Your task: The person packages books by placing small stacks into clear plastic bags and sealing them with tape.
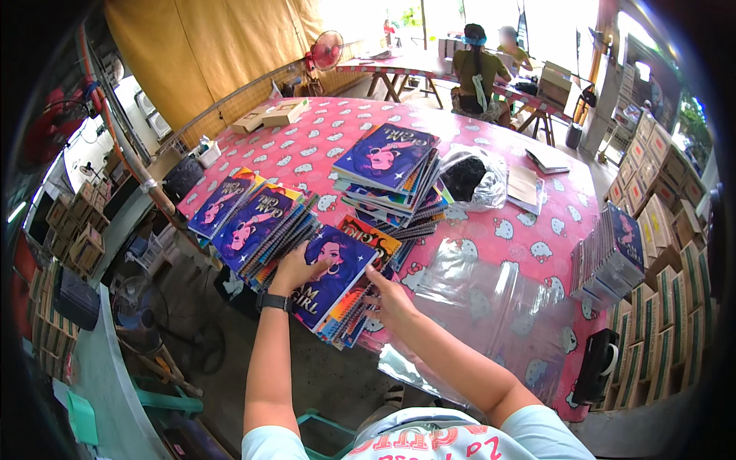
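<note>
A stack of spiral notebooks [334,264] with dark blue-purple illustrated covers is at the table's near edge. My left hand [297,271] grips its left side, thumb across the top cover. On the opposite side my right hand [392,297] clasps the stack, thumb at the cover's edge and fingers partly hidden by the notebooks. Just left lie more notebook stacks [251,228], their spirals showing. Behind my hands rises a taller, uneven notebook pile [385,157]. An orange-covered notebook [373,236] shows partly behind the held stack.
Clear plastic sheets [483,307] spread over the pink patterned table [529,307] at right. A notebook row [613,249] stands by the right edge, near cartons [675,307]. A plastic bag [477,180] holds something black. Two people [477,73] sit at a far table.
</note>
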A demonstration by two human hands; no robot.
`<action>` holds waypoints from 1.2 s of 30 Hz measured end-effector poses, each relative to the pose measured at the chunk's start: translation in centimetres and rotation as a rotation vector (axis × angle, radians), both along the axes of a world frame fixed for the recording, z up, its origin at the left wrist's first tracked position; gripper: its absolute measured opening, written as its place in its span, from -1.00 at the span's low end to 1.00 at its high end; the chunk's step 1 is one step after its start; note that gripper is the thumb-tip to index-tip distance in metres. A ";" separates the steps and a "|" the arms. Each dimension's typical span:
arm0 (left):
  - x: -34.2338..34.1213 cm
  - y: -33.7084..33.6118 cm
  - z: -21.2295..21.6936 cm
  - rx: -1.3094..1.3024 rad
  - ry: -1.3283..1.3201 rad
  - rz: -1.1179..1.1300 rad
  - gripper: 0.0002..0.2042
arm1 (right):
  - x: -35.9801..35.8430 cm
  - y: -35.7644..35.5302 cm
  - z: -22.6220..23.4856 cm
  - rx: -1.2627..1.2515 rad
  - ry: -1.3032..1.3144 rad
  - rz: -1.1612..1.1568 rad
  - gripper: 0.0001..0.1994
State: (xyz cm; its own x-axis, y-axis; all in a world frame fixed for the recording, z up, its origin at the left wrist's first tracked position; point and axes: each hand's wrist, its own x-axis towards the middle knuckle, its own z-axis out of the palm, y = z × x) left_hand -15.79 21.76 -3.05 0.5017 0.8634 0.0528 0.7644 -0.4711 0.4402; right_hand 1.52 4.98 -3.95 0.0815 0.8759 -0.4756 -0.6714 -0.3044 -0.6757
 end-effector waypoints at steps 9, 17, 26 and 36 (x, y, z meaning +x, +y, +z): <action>-0.7 0.5 0.3 -0.598 -0.263 -0.115 -0.39 | -1.7 -0.4 -1.1 -0.030 0.083 -0.069 -0.15; -0.3 -3.5 3.5 -0.843 -0.541 -0.155 -0.29 | 1.3 -1.8 -0.2 0.108 -0.008 -0.109 -0.29; 9.2 -15.6 2.7 -0.818 -0.825 -0.653 0.14 | 12.9 -17.2 1.1 0.481 -0.440 -0.162 -0.28; 20.8 -22.1 -9.3 -0.786 -0.770 -0.761 -0.02 | 19.0 -28.4 -7.9 0.008 -0.647 -0.335 -0.17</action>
